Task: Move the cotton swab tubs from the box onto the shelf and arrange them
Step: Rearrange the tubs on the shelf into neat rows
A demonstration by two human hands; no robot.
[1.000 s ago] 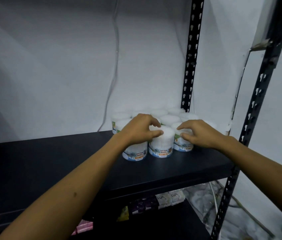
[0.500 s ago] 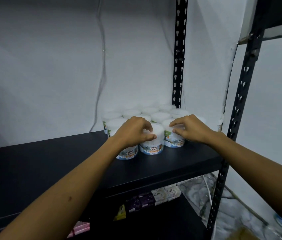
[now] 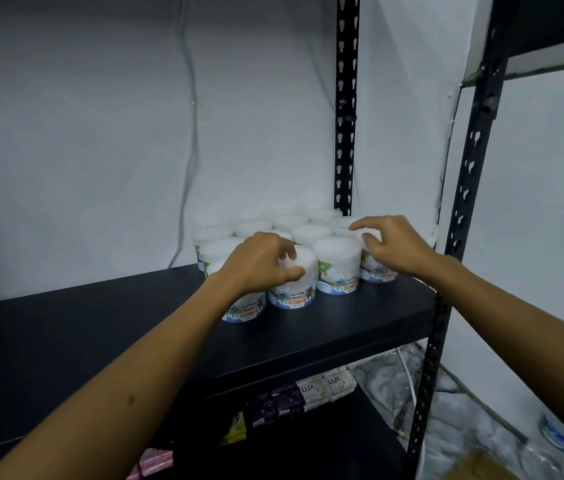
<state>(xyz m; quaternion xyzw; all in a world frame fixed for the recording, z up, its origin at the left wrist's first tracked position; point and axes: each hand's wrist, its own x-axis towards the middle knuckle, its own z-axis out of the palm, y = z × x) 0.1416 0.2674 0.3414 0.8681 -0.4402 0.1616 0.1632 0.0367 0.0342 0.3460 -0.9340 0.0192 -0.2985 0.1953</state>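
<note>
Cotton bud tubs (image 3: 337, 263): a tight cluster, upright, at the far right end of the black shelf (image 3: 100, 327), packed against the white wall and the perforated rear post (image 3: 345, 109).
Front row: four tubs with "COTTON BUDS" labels — the leftmost mostly hidden behind the left wrist, the rightmost behind the right hand.
Left hand (image 3: 260, 263): fingers curled over the top of the second front tub (image 3: 294, 292), thumb against its side — gripping it from above.
Right hand (image 3: 395, 244): over the right end of the cluster, fingers loosely bent and parted; fingertips at the tub lids, but I cannot tell whether they hold one.
Lower shelf: Lux soap boxes (image 3: 325, 388), purple packs (image 3: 273, 405) beside them.
Floor, near right: a blue-and-white container (image 3: 561, 434), partly in view.
</note>
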